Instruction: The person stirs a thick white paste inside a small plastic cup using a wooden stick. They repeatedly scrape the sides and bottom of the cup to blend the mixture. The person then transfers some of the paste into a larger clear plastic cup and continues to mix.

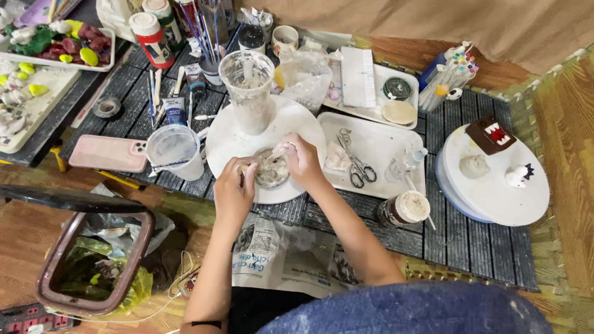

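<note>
Small bowl of grey, lumpy paste sits on the near edge of a round white turntable, on the dark slatted table. Left hand is curled around the bowl's left rim, steadying it. Right hand is closed in a pinch over the bowl; whatever it grips is too small to tell. Paste looks wet and unevenly mixed, so mixing appears partway done. Tall smeared plastic cup stands behind. Scissors lie on a white tray just right.
</note>
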